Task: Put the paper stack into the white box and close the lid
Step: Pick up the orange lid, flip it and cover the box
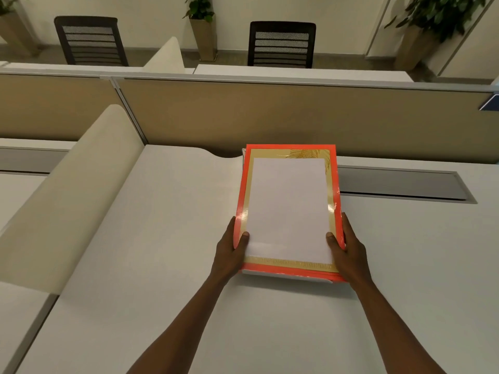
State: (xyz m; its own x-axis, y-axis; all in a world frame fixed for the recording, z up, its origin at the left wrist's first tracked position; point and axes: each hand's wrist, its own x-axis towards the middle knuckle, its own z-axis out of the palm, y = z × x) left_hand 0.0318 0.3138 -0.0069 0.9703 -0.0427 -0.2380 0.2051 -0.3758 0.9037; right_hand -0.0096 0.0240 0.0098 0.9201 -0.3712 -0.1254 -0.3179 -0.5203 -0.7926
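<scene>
Lying flat, white paper stack (289, 206), orange-rimmed box (335, 182)

Two bare forearms and hands, nothing worn

The left hand (229, 249) and right hand (351, 255) are uncovered, with no gloves, rings, watch or bracelet to be seen. Both forearms are bare down to the picture's lower edge, no sleeve showing. Fingers (244, 238) are slim, with short nails.
</scene>
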